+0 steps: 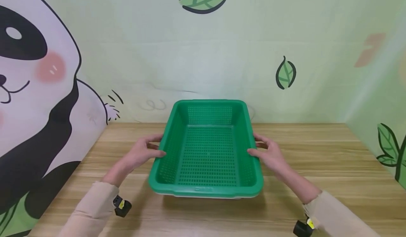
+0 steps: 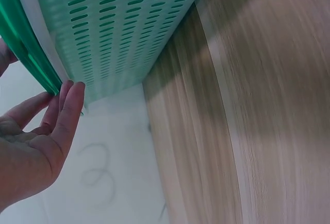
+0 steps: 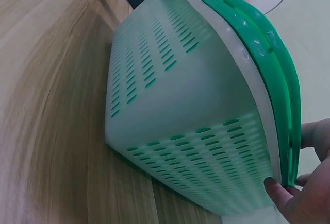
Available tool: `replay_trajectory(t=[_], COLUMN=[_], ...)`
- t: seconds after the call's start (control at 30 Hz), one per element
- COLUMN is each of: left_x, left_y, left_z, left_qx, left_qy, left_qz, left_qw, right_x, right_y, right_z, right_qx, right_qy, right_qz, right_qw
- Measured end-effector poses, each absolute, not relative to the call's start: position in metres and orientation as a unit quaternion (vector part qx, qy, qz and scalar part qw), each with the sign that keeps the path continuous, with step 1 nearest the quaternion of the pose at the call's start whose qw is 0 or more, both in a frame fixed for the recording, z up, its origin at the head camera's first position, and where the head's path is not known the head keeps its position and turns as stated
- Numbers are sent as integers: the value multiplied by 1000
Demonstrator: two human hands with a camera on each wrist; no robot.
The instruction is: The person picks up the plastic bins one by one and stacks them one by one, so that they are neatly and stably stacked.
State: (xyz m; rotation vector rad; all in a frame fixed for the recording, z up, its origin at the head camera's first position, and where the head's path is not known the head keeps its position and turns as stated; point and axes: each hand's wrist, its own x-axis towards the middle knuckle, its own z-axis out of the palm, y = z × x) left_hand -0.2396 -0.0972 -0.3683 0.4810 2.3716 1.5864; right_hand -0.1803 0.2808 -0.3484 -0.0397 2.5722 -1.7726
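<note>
A green plastic basket (image 1: 207,156) with a perforated floor and sides sits nested in a whitish basket (image 3: 191,95) with slotted walls. From above, just a thin strip of the white rim shows at the front. My left hand (image 1: 144,150) pinches the left rim, thumb on top and fingers at the outer side; in the left wrist view its fingertips (image 2: 76,87) reach the white rim under the green one. On the opposite side my right hand (image 1: 269,152) grips the rim likewise, thumb over the edge. The green basket's inside holds nothing.
The stacked baskets are over a wood-grain table (image 1: 317,152), its back edge meeting a pale green wall cloth (image 1: 222,53). A printed panda (image 1: 57,99) covers the left side. Small black devices (image 1: 122,208) are at both wrists.
</note>
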Motion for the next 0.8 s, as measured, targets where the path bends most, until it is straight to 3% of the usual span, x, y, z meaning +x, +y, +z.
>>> replay_trajectory(t=[0.8], left_x=[-232], left_y=[-62], left_z=[-370], left_qx=[169], left_qy=[807], left_qz=[555], left_qw=[110], right_x=[-171], right_y=[313], right_z=[-346], right_qx=[-16], right_qy=[836], right_qz=[-548], right_qw=[17])
